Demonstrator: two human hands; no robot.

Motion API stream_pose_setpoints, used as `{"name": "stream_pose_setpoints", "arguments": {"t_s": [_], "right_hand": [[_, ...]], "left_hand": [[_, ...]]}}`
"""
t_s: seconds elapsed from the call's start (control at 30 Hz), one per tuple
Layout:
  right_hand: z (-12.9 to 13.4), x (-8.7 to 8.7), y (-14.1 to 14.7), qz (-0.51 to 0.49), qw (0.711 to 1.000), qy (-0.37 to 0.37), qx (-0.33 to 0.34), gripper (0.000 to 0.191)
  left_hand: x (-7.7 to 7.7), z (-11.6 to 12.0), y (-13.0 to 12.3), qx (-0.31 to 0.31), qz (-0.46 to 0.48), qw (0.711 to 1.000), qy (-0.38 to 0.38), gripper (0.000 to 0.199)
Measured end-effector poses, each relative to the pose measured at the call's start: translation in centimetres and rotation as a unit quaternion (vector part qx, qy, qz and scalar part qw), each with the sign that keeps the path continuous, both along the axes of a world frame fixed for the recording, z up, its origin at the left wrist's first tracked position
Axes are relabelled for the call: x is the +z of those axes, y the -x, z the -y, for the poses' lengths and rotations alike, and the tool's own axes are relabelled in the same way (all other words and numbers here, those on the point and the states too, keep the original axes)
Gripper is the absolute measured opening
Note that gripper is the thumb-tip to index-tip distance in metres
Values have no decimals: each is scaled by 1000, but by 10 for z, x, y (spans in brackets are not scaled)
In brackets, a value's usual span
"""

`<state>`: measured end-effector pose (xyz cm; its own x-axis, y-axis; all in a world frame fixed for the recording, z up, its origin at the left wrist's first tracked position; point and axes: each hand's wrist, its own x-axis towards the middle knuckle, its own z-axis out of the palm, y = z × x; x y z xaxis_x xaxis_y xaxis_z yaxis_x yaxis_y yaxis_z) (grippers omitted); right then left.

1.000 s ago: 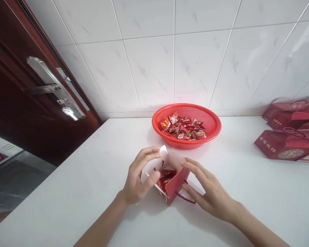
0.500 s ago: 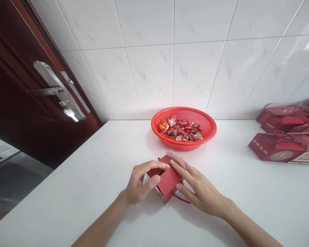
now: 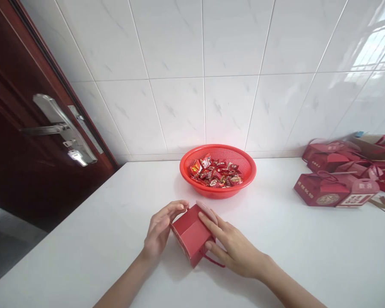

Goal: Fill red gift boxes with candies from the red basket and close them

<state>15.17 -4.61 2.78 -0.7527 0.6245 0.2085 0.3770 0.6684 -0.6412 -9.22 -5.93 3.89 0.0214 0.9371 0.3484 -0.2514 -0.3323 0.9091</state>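
A small red cardboard gift box (image 3: pixel 192 233) sits on the white counter in front of me, its top panels folded over and a rounded flap (image 3: pixel 207 211) standing up at the far right. My right hand (image 3: pixel 232 246) holds the box by its right side, fingers spread over the panel and flap. Below those fingers, a dark red cord handle (image 3: pixel 213 260) hangs out. Beside the box's left edge, my left hand (image 3: pixel 160 226) is cupped with thumb and fingers apart. Its fingertips are close to the far left corner; whether they touch is unclear.
A red plastic basket (image 3: pixel 218 194) with wrapped candies (image 3: pixel 214 173) stands behind the box near the tiled wall. Several folded red gift boxes (image 3: pixel 336 188) are at the right, by an open carton (image 3: pixel 368 147). A dark door with a metal handle (image 3: pixel 64 128) is at left.
My left hand has moved off the box top to its left side. The opening that showed between the top panels is covered now. The right hand stays on the box; the view has shifted.
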Motion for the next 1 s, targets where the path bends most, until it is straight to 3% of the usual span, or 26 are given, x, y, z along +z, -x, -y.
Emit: {"name": "stream_pose_setpoints", "arguments": {"t_s": [0.5,1.0], "right_hand": [[3,-4,4,68,997,-30,-11,75],[7,4,4,89,995,-37,-21,80]], "left_hand": [[-15,-6,1,17,16,991,129,50],[-23,-10,-5,-16,53,983,173,46]]}}
